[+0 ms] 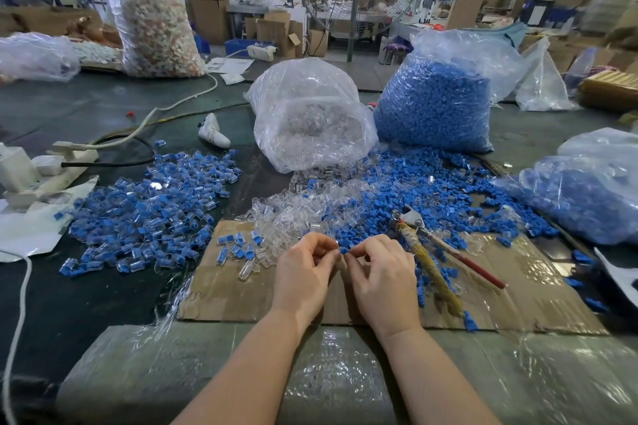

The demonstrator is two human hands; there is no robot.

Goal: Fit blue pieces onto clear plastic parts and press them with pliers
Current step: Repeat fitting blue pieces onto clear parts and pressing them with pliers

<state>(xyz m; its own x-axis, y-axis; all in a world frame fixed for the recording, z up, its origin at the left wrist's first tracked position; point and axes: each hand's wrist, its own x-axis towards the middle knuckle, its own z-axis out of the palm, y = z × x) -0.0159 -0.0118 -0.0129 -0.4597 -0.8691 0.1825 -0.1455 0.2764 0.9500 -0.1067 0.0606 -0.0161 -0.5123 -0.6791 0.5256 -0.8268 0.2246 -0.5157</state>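
Note:
My left hand (305, 267) and my right hand (381, 272) meet over the cardboard sheet (224, 293), fingertips together. The right pinches a small blue piece (344, 249); the left pinches something tiny that I cannot make out, possibly a clear part. Loose clear plastic parts (293, 214) lie just beyond my hands, loose blue pieces (397, 183) to their right. The pliers (428, 252), with taped yellow and red handles, lie on the cardboard right of my right hand. A heap of fitted blue-and-clear parts (148, 207) spreads at the left.
A bag of clear parts (310, 121) and a bag of blue pieces (435, 103) stand behind the piles. Another blue-filled bag (587, 190) lies at the right. A power strip (45, 176) and cables sit left. Bubble wrap (328, 373) covers the near edge.

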